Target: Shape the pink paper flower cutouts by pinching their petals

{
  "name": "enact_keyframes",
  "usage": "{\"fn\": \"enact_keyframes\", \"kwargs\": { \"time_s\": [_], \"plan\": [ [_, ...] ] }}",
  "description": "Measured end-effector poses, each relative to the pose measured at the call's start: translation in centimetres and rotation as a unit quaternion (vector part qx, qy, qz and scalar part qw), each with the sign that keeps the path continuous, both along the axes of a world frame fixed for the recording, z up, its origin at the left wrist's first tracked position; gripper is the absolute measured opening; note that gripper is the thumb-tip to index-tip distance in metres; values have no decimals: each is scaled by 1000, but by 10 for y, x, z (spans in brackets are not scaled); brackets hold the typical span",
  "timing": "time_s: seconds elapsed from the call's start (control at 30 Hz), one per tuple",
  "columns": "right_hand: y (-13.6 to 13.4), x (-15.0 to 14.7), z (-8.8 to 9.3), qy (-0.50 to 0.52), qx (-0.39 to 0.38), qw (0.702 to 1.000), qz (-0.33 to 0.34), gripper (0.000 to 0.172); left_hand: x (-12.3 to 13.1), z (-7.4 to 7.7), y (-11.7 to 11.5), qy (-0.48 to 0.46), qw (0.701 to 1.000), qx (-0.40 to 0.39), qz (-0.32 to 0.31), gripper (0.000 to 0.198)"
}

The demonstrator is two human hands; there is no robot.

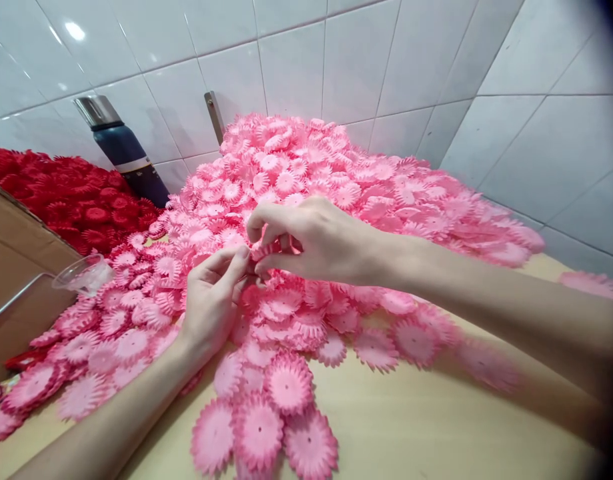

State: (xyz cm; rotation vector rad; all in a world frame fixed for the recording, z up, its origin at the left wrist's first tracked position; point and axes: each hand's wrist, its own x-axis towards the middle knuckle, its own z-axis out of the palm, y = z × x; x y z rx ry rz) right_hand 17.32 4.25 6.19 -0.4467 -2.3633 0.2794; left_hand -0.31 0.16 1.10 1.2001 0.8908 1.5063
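Observation:
My left hand point(213, 293) is closed in a pinch, thumb against forefinger, in the middle of the view; what lies between its tips is too small to make out. Touching it from the right, my right hand point(301, 243) has its fingers curled around a pink fabric flower piece point(264, 251) with a fringed edge. Behind and below both hands spreads a big heap of pink flower discs point(286, 180), many with a small centre hole. Several loose discs point(259, 430) lie in front, near the table's edge.
A pile of red flower discs point(81, 200) lies at the left, beside a dark blue bottle point(131, 157) leaning at the tiled wall point(296, 67). A cardboard box point(21, 267) and a clear plastic cup point(83, 275) are at the left on the wooden table point(401, 420).

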Motion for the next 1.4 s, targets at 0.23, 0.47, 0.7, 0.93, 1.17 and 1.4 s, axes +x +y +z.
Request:
{"fn": "enact_keyframes", "kwargs": {
  "time_s": [0.23, 0.47, 0.7, 0.93, 1.17, 1.4],
  "plan": [
    [1, -3, -3, 122, -182, 974, -57, 23, -3, -3, 2, 24, 998, 38, 42, 17],
    [2, -2, -2, 90, -289, 952, -49, 20, 0, -1, -1, 55, 996, 40, 51, 15],
    [0, -3, -5, 61, -223, 973, -19, 18, -3, -1, -4, 64, 996, 34, 49, 8],
    [-3, -7, -6, 97, -210, 973, 16, 22, -2, -4, -1, 75, 997, 26, 18, 9],
    [-5, -11, -6, 97, -212, 972, 24, 20, -2, -5, -2, 64, 997, 43, 16, 11],
    [3, -3, -5, 92, -251, 963, 15, 22, -1, -1, -1, 53, 996, 48, 51, 11]
  ]
}}
